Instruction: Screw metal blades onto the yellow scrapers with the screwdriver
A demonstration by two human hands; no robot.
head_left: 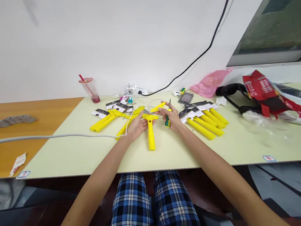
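My left hand (137, 127) is closed on the head of a yellow T-shaped scraper (151, 136), whose handle points toward me. In my right hand (173, 118) are a screwdriver with a green and yellow handle (167, 122), its shaft pointing up, and a yellow strip (157, 107) pinched at the fingertips. The strip is just above the scraper's head, with a thin grey blade edge partly visible between them. More yellow scrapers (105, 121) lie left of my left hand. Right of my right hand several scrapers with black and white card sleeves (201, 127) lie side by side.
A plastic cup with a red straw (90, 90) stands at the back left. A white cable (60, 135) crosses the table from the left. Behind are a power strip (142, 91) and a pink bag (209, 84). A red package (262, 91) and black headphones (235, 96) lie right.
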